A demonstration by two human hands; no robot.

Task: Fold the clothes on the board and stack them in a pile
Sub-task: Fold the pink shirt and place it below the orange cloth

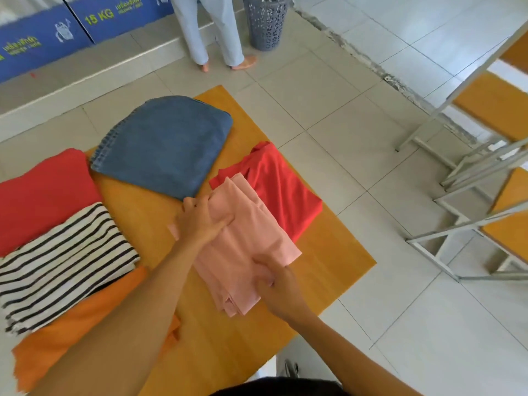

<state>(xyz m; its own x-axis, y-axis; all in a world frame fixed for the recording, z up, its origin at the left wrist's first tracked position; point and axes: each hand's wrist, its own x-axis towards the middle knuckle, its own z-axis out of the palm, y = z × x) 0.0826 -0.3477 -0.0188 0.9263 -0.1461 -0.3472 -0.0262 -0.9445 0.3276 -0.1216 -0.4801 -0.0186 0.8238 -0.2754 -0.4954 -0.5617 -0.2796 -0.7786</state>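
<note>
centrally, a folded pink garment (245, 247) lies on the orange board (337, 252); the left hand (200, 221) lies flat on its far-left part, fingers together, likely pinning the layers; the right hand (274, 278) pinches its near edge, seemingly to fold or lift it; touching the pink garment's far-right side, partly under it, a red cloth (280, 184) lies loosely bunched; beyond the pink garment sit folded jeans (165, 144); well left of it, red (43, 192), striped (63, 261) and orange (85, 332) pieces overlap, apparently the pile.
</note>
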